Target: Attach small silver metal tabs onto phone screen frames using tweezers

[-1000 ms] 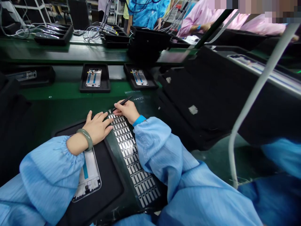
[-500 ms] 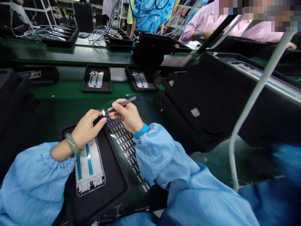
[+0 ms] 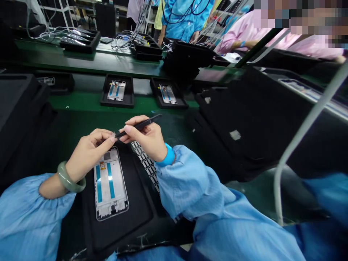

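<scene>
My right hand (image 3: 148, 139) holds dark tweezers (image 3: 141, 124) like a pen, their tips pointing left. Thumb and index finger of my left hand (image 3: 88, 150) are pinched together at those tips on a small pale piece (image 3: 114, 134), mostly hidden by the fingers. Just below, a phone frame (image 3: 116, 192) with two blue strips and a small gold connector lies in a black foam tray (image 3: 136, 221). A sheet of white-and-black stickers (image 3: 146, 163) runs beside the tray, partly covered by my right hand and sleeve.
Two black trays with phone frames (image 3: 116, 90) (image 3: 168, 95) stand at the back of the green bench. Stacked black trays (image 3: 233, 123) rise on the right, more (image 3: 19, 108) on the left. A pale cable (image 3: 301, 119) crosses the right side. Co-workers (image 3: 185, 18) are beyond.
The small white piece at my left index fingertip is now mostly covered, as the thumb has closed against that finger. The tweezers have moved slightly lower. The view has shifted a little.
</scene>
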